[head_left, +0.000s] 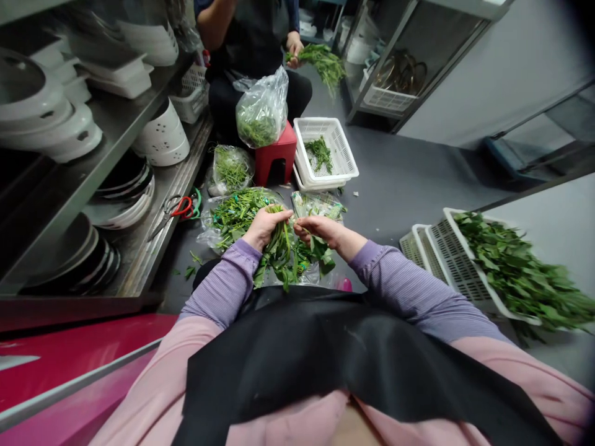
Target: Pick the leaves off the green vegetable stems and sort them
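Observation:
My left hand is closed round a bunch of leafy greens, whose leaves hang down over my lap. Close beside it, my right hand pinches a leafy sprig by its stem, fingers drawn together. Beyond my left hand lies an opened plastic bag of cut greens. Another plastic package of greens sits just past my right hand. What lies under the hanging leaves is partly hidden.
A co-worker's hand holds greens opposite me. Between us stand a red stool bearing a bagged bundle and a white basket. Scissors lie on the left shelf among dishes. Right, a white basket overflows with greens.

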The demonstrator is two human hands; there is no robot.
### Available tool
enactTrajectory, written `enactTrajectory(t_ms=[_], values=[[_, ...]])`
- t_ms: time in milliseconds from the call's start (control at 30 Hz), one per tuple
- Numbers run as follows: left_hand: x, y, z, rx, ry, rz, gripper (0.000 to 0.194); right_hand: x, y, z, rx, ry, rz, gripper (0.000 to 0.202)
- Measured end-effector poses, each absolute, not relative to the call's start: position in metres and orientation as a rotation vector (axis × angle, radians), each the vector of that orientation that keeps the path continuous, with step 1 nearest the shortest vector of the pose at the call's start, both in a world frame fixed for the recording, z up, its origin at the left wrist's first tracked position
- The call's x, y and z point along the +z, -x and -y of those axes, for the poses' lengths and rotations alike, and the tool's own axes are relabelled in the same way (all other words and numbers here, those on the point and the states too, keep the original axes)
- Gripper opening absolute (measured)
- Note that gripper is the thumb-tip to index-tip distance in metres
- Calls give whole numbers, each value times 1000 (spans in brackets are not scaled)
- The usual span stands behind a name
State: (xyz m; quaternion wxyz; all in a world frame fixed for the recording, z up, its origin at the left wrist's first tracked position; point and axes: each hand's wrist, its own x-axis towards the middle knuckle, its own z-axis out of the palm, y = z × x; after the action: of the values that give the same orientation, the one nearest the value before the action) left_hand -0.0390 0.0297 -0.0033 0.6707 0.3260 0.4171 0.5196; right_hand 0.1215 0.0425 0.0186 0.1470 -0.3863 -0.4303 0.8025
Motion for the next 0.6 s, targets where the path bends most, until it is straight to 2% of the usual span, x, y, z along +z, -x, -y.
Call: enactTrajectory(t_ms=[100,167,433,600], values=[[-3,38,-30,1176,-771,-961,26,15,-122,-40,2437,1107,1067,16],[-4,36,-29,1195,-798,-965,26,12,-120,-39,2401,1143,1052,15],[-5,25,-24,1290,-765,-972,31,-11,-124,-39,1771,1342,765,18],[-10,23,-27,1316,-649,-1046,32,-11,-121,-15,2012,1041,1105,25]])
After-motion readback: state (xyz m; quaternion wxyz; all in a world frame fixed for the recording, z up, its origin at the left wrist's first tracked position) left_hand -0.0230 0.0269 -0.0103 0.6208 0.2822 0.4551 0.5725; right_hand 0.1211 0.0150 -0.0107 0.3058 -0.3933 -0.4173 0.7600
